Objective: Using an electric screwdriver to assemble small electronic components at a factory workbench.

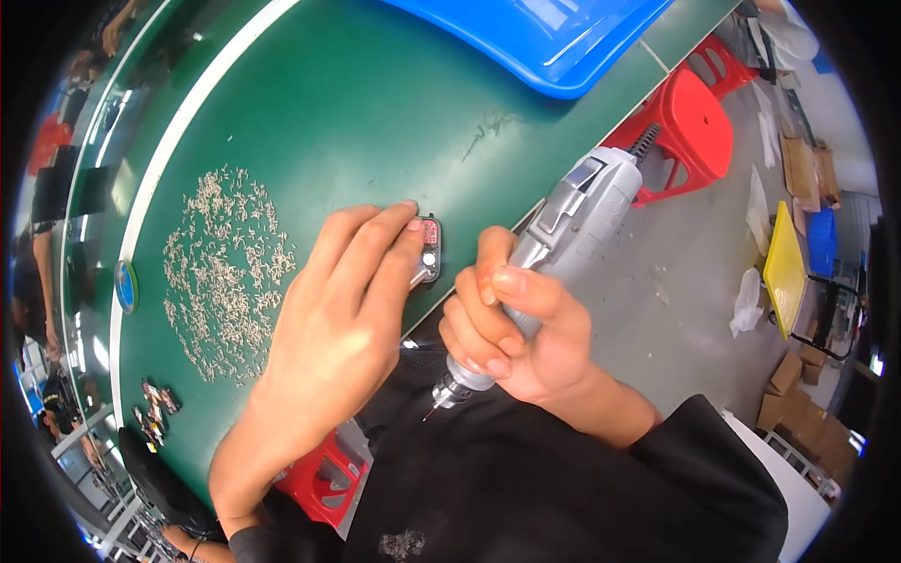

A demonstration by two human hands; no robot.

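My right hand is wrapped around a grey electric screwdriver, held tilted beside the table edge. Its thin bit points down toward my lap, apart from everything on the table. At the table's edge, my left hand has its fingers bent over a small dark device casing, holding it against the green surface. A reddish part and a round silvery part show inside the casing; my fingers cover its left side. To the left of that hand, a wide scatter of tiny screws lies on the green table.
A blue plastic tray sits at the far table edge. Several small parts and a small round blue-rimmed object lie at the left. Red stools stand at the right, near cardboard boxes. Other people are beyond the table's left.
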